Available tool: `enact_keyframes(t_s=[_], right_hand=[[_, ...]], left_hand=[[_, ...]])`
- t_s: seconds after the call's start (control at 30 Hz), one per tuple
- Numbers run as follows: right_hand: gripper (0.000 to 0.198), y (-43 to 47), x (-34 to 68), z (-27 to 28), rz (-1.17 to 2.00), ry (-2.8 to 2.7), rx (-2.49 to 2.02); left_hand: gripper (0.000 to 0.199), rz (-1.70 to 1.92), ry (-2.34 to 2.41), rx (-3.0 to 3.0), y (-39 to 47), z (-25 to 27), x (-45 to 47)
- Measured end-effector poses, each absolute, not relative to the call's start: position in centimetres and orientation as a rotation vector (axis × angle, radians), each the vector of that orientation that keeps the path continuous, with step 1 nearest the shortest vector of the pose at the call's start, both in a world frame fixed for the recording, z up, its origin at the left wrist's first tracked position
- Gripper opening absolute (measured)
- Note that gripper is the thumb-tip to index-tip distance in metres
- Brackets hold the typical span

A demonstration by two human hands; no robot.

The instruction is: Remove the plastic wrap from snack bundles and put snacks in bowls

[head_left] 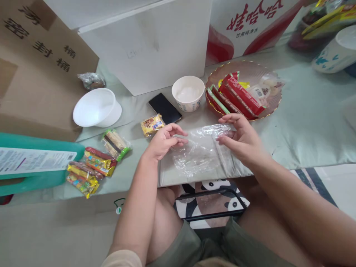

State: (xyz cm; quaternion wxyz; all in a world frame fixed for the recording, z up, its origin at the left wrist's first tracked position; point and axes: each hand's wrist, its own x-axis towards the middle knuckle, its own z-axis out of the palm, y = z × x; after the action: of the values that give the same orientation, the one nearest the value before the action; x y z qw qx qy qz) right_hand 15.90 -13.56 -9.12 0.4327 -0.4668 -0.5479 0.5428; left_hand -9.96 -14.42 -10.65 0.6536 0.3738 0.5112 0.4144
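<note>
A clear, crumpled plastic bag (198, 155) lies flat at the table's front edge, between my two hands. My left hand (168, 140) is at its left side, thumb and fingers apart, the fingertips close to the film. On the other side is my right hand (241, 139), its thumb and fingers spread around the bag's upper right corner, the fingertips touching or very near it. No firm grip shows in either hand. Just beyond my left hand are a small yellow snack packet (152, 125) and a dark phone (165, 107).
A paper bowl (188, 93) and a pink gold-rimmed plate (272, 111) of wrapped snacks stand behind the bag. Leftward are a white plastic bowl (94, 107), several snack packets (115, 144) and a green jug (36, 163). Boxes (155, 48) line the back. A paper cup (333, 52) is tilted at right.
</note>
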Motion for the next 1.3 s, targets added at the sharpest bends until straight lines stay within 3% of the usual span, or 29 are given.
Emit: enact_keyframes(t_s=[0.1,0.23,0.3,0.4,0.67,0.9,1.07,1.3], right_hand=[[0.043,-13.8,16.3,-8.4,1.337,-1.355,-1.118],[0.045,-13.8,16.5,-8.5,1.666,-1.439,-1.023],[0.047,-13.8,16.2,-9.0,1.753,-1.451,-1.003],[0.048,-13.7,15.9,-9.8,1.721,-1.387,-0.988],[0.061,-13.3,15.6,-10.9,1.685,-1.054,-1.058],[0.058,-14.0,13.9,-10.3,1.873,-1.105,-1.007],[0.021,-13.7,14.2,-10.7,1.689,-1.231,-1.157],[0.012,-13.7,14.5,-11.0,1.662,-1.219,-1.021]], left_hand=[[0.043,0.784,1.000,0.809,-14.6,-10.8,-10.8],[0.060,0.508,0.759,0.762,-14.7,-10.7,-10.7],[0.057,0.385,0.736,0.819,-14.6,-10.6,-9.7],[0.037,0.300,0.790,0.941,-14.7,-10.6,-8.1],[0.041,0.896,0.993,0.864,-14.8,-11.0,-8.0],[0.041,0.921,1.028,0.971,-14.6,-11.3,-7.2],[0.032,0.781,1.073,0.960,-14.7,-10.9,-7.9],[0.020,1.015,0.970,0.843,-14.7,-10.7,-7.9]])
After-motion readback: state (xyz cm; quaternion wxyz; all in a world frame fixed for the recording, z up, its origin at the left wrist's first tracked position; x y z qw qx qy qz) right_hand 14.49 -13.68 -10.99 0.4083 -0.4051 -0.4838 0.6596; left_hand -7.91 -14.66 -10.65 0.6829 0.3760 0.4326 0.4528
